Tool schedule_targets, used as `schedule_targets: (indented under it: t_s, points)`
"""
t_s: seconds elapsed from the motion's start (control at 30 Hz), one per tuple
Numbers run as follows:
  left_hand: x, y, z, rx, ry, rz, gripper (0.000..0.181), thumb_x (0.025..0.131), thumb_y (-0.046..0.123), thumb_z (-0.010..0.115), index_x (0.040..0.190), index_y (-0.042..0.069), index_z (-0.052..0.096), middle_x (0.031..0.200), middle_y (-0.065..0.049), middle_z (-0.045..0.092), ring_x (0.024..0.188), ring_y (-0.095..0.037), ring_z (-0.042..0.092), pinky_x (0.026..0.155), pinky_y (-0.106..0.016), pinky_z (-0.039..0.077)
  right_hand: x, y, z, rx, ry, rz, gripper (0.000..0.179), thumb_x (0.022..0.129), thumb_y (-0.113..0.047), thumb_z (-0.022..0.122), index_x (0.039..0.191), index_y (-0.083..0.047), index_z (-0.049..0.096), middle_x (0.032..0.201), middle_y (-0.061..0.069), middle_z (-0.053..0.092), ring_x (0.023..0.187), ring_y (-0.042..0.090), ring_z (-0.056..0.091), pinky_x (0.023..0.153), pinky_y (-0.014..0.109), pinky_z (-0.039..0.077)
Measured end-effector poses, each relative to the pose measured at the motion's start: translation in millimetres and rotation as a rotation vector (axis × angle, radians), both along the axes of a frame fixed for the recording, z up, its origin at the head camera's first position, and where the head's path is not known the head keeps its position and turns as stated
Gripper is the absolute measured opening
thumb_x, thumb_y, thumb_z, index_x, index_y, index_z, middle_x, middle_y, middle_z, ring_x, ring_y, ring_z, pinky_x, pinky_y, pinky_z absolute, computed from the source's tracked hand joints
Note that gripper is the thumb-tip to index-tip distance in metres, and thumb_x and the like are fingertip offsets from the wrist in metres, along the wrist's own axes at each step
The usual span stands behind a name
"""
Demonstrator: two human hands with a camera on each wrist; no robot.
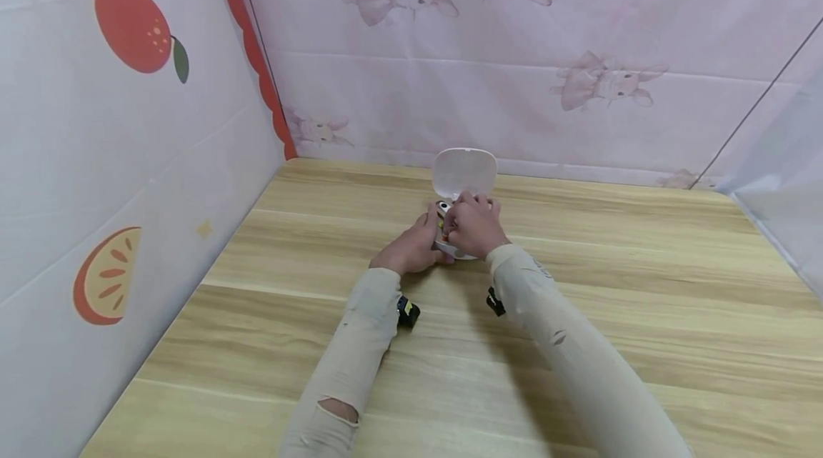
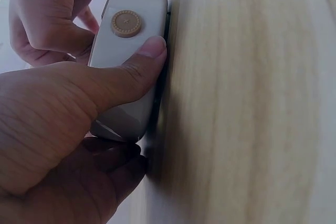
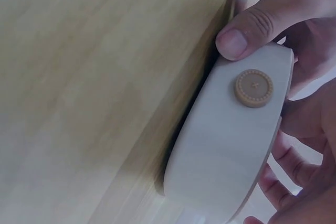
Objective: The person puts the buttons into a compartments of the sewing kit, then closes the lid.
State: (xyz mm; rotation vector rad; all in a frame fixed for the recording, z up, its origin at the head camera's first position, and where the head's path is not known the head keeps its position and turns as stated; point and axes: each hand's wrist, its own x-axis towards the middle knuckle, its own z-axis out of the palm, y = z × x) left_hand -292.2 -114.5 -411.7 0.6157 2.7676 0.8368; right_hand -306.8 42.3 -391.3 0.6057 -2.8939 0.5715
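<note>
A white box (image 3: 220, 140) with rounded corners stands on the table, its lid (image 1: 464, 171) raised at the back. On its front wall sits a round brown button-shaped knob (image 2: 126, 23). My left hand (image 1: 411, 247) grips the box at its left end, thumb across the front wall. Over the box bends my right hand (image 1: 476, 226), its fingers reaching down into it. Whether those fingertips pinch anything is hidden. Beside them, small coloured contents (image 1: 441, 209) show black and white, green and orange bits, too small to identify.
The wood-grain table (image 1: 353, 186) runs to a pink rabbit-print backdrop (image 1: 411, 86) behind the box. A white fruit-print sheet (image 1: 167, 172) borders the left side. Dark wrist devices (image 1: 408, 311) hang beneath the sleeves.
</note>
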Motion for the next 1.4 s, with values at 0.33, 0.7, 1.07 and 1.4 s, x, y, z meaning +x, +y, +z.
schedule_targets:
  t_s: [0.33,0.7,1.07,1.4]
  points:
    - [0.5,-0.1,0.1,0.012,0.002,-0.001,0.107,0.096,0.025,0.072,0.160,0.001,-0.010,0.159,-0.025,0.026,0.140,-0.029,0.039,0.118,-0.041,0.031,1.5,0.0,-0.4,0.000,0.024,0.011,0.014,0.080,-0.006,0.071,0.074,-0.018,0.076,0.103,0.006,0.060,0.107,0.034,0.047,0.104,0.061,0.025]
    - [-0.7,-1.6,-0.7,0.029,-0.001,-0.015,0.108,0.096,0.027,0.072,0.161,0.004,-0.011,0.159,-0.023,0.026,0.140,-0.030,0.039,0.117,-0.043,0.032,-1.6,4.2,-0.1,-0.034,-0.001,0.026,0.013,0.076,-0.005,0.072,0.076,-0.017,0.076,0.106,0.006,0.060,0.108,0.035,0.046,0.098,0.056,0.028]
    - [-3.5,-4.0,-1.5,0.055,-0.016,0.000,0.117,0.093,0.030,0.076,0.161,0.012,-0.017,0.167,-0.019,0.011,0.148,-0.028,0.028,0.119,-0.042,0.029,-1.4,9.1,0.4,-0.109,0.005,0.034,0.009,0.079,-0.006,0.071,0.079,-0.013,0.076,0.106,0.008,0.060,0.107,0.034,0.046,0.096,0.056,0.031]
    - [-3.2,-12.2,2.4,0.155,0.039,-0.029,0.106,0.083,0.042,0.084,0.157,0.009,0.015,0.156,-0.017,0.027,0.144,-0.029,0.033,0.116,-0.046,0.033,-8.4,30.3,1.7,-0.391,0.012,0.018,0.011,0.091,0.002,0.062,0.096,0.006,0.071,0.104,0.018,0.060,0.100,0.033,0.055,0.093,0.051,0.045]
